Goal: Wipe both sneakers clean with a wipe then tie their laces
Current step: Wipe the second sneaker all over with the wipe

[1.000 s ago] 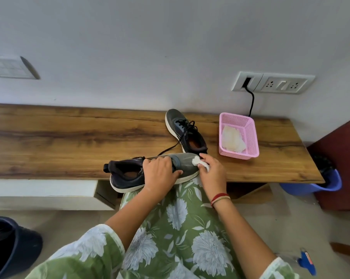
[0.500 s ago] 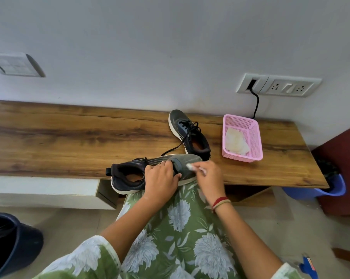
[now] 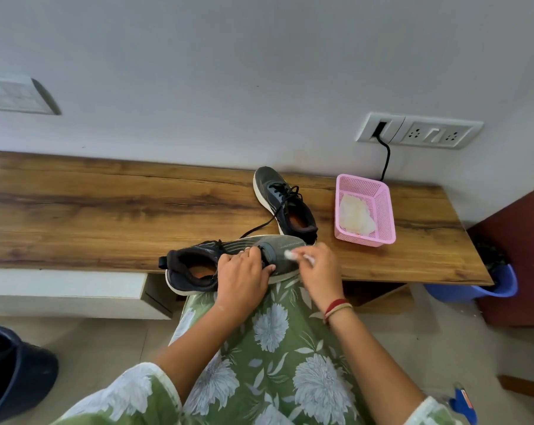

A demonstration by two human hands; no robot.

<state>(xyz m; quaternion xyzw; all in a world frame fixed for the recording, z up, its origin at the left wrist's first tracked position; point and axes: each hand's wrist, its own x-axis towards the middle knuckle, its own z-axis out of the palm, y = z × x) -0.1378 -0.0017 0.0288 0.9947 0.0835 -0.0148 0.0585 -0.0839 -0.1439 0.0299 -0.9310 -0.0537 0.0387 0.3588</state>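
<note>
While wiping the toe of the near sneaker (image 3: 198,259), make short strokes in one direction, toe towards midfoot.

1. Near sneaker: lying crosswise at the front edge of the wooden bench (image 3: 106,210), heel to the left, just above the lap.
2. Left hand (image 3: 242,277): fingers curled over the lace area, gripping the upper. Hold firm to prevent rocking.
3. Right hand (image 3: 319,271): fingertips pinching a small white wipe (image 3: 290,254) at the grey toe. Refold to a fresh face once soiled.
4. Far sneaker (image 3: 285,204): upright behind, near the pink basket (image 3: 363,240), one lace trailing loose. Probably next for wiping.
</note>
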